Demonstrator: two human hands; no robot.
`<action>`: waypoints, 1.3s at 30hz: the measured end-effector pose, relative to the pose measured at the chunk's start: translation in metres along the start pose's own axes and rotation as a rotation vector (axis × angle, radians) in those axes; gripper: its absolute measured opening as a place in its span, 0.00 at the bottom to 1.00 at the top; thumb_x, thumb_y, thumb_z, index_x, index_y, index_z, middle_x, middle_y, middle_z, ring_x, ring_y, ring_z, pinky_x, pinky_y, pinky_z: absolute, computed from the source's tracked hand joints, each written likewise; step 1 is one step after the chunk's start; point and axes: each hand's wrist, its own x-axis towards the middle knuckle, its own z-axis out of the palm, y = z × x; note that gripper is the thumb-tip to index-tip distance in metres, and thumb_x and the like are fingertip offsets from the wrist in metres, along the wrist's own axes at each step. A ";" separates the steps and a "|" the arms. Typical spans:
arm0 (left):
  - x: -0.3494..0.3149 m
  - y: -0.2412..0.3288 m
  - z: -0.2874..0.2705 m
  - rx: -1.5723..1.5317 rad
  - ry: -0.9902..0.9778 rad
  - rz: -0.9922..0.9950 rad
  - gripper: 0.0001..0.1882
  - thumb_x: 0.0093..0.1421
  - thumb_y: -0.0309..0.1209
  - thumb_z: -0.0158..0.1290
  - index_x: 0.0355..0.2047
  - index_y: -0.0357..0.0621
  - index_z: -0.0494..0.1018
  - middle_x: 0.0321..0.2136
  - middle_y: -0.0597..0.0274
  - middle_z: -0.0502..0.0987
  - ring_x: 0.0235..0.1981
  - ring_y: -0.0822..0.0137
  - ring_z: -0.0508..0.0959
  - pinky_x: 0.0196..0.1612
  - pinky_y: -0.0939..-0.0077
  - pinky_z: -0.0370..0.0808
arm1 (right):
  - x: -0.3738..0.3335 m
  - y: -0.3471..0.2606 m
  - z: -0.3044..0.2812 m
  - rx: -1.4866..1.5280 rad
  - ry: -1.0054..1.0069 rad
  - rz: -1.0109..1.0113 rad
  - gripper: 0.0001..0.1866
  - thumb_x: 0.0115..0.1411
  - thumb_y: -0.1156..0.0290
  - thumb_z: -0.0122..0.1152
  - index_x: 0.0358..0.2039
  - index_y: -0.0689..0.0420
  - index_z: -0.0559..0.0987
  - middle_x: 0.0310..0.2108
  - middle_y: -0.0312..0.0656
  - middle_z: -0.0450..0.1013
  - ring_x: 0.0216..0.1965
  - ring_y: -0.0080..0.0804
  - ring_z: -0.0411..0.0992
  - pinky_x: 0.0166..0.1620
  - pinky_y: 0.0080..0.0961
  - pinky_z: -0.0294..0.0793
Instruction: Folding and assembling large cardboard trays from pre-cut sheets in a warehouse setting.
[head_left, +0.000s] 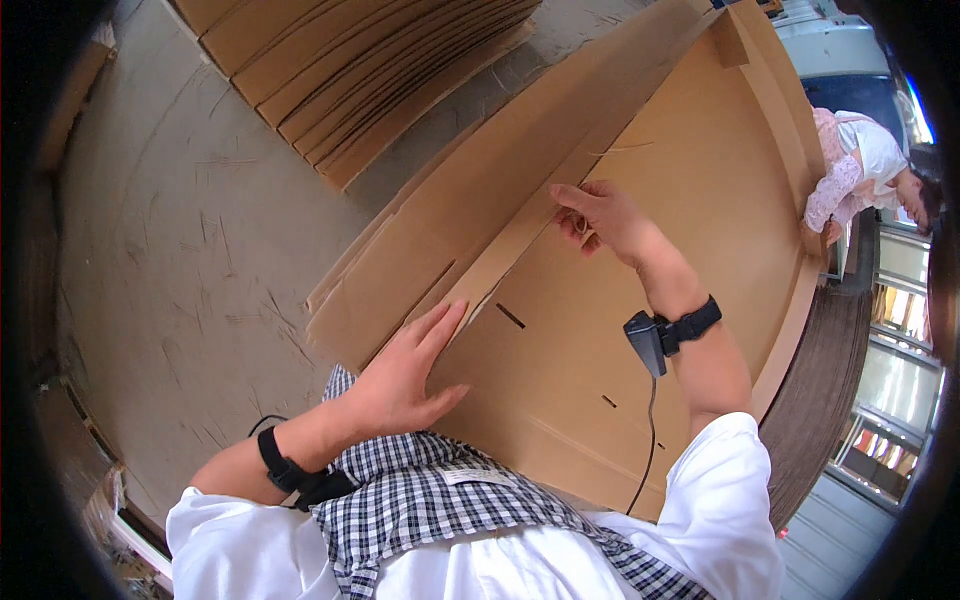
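In front of me, propped over a tall stack of corrugated board edges point(815, 400), lies one large sheet of brown cardboard point(690, 230), smooth and matte, with curved creases and three short dark slits cut into it. A long narrow flap point(520, 235) runs up its left side, folded along a crease. My left hand point(405, 380) lies flat on the lower end of that flap, fingers spread wide and palm pressing down, gripping nothing. My right hand point(600, 220) is higher up on the same flap, fingers curled narrowly and pinching its edge between thumb and fingertips. Each wrist wears one black strap; the right wrist band point(690, 325) carries a small dark grey device with one thin black cable hanging from it. My sleeves are white, and a black-and-white checked cloth point(420, 495) covers my front.

To the upper left, on the scuffed grey concrete floor point(180, 230), a second pile of flat brown cardboard sheets point(360, 70) fans out in many thin layers. At the far right, one other person point(860, 175) in a pale top bends over.
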 end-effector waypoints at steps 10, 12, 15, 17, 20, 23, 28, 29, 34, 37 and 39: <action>-0.068 -0.021 0.014 -0.045 0.194 -0.046 0.32 0.53 0.19 0.47 0.60 0.40 0.58 0.56 0.42 0.65 0.56 0.45 0.67 0.57 0.62 0.66 | -0.029 0.026 0.019 -0.037 0.144 -0.467 0.15 0.64 0.64 0.52 0.25 0.62 0.75 0.15 0.31 0.65 0.17 0.17 0.64 0.20 0.17 0.63; -0.074 -0.029 0.021 -0.075 0.227 -0.096 0.30 0.53 0.18 0.45 0.59 0.41 0.61 0.55 0.44 0.67 0.55 0.46 0.68 0.56 0.63 0.67 | 0.017 0.035 -0.010 0.060 0.751 -0.655 0.12 0.63 0.67 0.53 0.31 0.64 0.77 0.19 0.35 0.67 0.21 0.19 0.67 0.20 0.20 0.64; -0.076 -0.024 0.023 -0.093 0.284 -0.108 0.28 0.54 0.18 0.45 0.58 0.41 0.63 0.52 0.44 0.70 0.53 0.47 0.70 0.55 0.63 0.67 | 0.043 0.038 -0.044 -0.164 0.414 -0.456 0.12 0.62 0.69 0.53 0.40 0.65 0.75 0.24 0.37 0.68 0.25 0.20 0.67 0.23 0.20 0.66; -0.076 -0.019 0.021 -0.050 0.327 -0.115 0.25 0.56 0.18 0.47 0.56 0.40 0.65 0.49 0.44 0.72 0.51 0.48 0.72 0.53 0.63 0.69 | 0.058 0.048 -0.038 -0.318 0.304 -0.500 0.13 0.63 0.69 0.52 0.42 0.64 0.73 0.26 0.37 0.68 0.25 0.20 0.66 0.24 0.19 0.65; -0.080 -0.024 0.021 -0.083 0.371 -0.229 0.23 0.56 0.19 0.48 0.53 0.39 0.67 0.46 0.44 0.74 0.48 0.49 0.75 0.50 0.64 0.71 | 0.051 0.059 -0.013 -0.482 0.122 -0.762 0.14 0.63 0.67 0.51 0.46 0.61 0.70 0.31 0.36 0.68 0.25 0.19 0.64 0.26 0.16 0.63; -0.081 -0.022 0.028 -0.038 0.424 -0.184 0.21 0.56 0.20 0.48 0.51 0.38 0.69 0.44 0.44 0.75 0.45 0.49 0.76 0.48 0.65 0.73 | 0.017 0.066 0.005 -0.119 0.091 -0.763 0.13 0.65 0.62 0.50 0.45 0.57 0.70 0.35 0.35 0.70 0.25 0.18 0.64 0.26 0.14 0.61; -0.078 -0.027 0.036 0.032 0.364 -0.108 0.27 0.52 0.21 0.50 0.55 0.39 0.65 0.47 0.43 0.73 0.48 0.48 0.74 0.51 0.63 0.71 | -0.015 0.028 0.037 0.411 0.224 -0.408 0.15 0.65 0.55 0.50 0.39 0.54 0.71 0.34 0.37 0.71 0.22 0.15 0.63 0.23 0.13 0.59; -0.078 -0.026 0.036 0.093 0.316 -0.074 0.30 0.51 0.21 0.51 0.57 0.38 0.63 0.50 0.42 0.71 0.51 0.47 0.72 0.53 0.63 0.70 | -0.021 0.013 0.047 0.325 0.213 -0.288 0.16 0.65 0.54 0.50 0.37 0.54 0.71 0.32 0.36 0.71 0.20 0.15 0.62 0.21 0.13 0.58; -0.076 -0.039 0.040 0.101 0.231 0.192 0.39 0.48 0.20 0.51 0.62 0.36 0.54 0.59 0.41 0.60 0.56 0.44 0.64 0.58 0.60 0.65 | -0.033 0.013 0.073 -0.114 0.079 -0.025 0.18 0.64 0.52 0.51 0.31 0.57 0.72 0.23 0.32 0.69 0.14 0.14 0.58 0.16 0.14 0.53; -0.069 -0.055 0.048 0.226 0.265 0.290 0.36 0.49 0.16 0.49 0.61 0.36 0.57 0.56 0.43 0.63 0.54 0.46 0.67 0.56 0.60 0.66 | -0.042 0.026 0.057 0.056 -0.011 0.082 0.18 0.64 0.54 0.52 0.26 0.57 0.73 0.17 0.29 0.66 0.14 0.14 0.58 0.16 0.14 0.53; -0.068 -0.062 0.050 0.150 0.302 0.340 0.35 0.49 0.17 0.50 0.60 0.36 0.58 0.55 0.43 0.64 0.54 0.46 0.67 0.56 0.60 0.66 | -0.058 0.023 0.053 0.140 -0.119 -0.001 0.18 0.63 0.56 0.53 0.23 0.55 0.72 0.15 0.27 0.63 0.14 0.13 0.56 0.16 0.14 0.52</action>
